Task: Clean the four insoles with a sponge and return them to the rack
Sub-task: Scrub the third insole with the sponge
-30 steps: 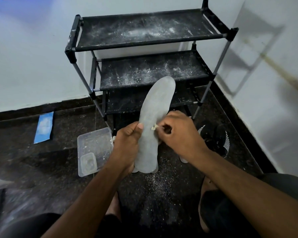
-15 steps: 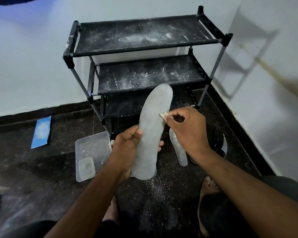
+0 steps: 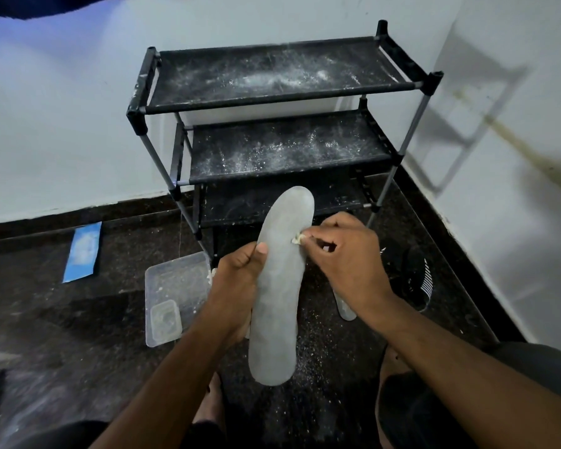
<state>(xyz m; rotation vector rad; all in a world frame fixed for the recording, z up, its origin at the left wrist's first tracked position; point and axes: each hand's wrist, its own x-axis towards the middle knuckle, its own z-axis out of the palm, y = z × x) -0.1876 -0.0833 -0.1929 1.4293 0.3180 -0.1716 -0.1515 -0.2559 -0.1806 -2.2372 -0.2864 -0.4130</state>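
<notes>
Now left hand (image 3: 237, 280) grips 1 insole (image 3: 280, 286); right hand (image 3: 347, 260) pinches 1 sponge (image 3: 297, 239).

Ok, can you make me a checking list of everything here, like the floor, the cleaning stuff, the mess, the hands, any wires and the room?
Surface: dark speckled floor, white powder scattered in front of the person.
Job's things: grey insole held upright; small pale sponge against its right edge; second insole lying on the floor; black rack, its shelves dusted white and holding no insoles.
Clutter: clear plastic tub, blue packet, black shoe.
Hands: left hand grips the insole; right hand pinches the sponge.
Cables: nothing seen.
Surroundings: white walls meeting in a corner behind the rack.
</notes>
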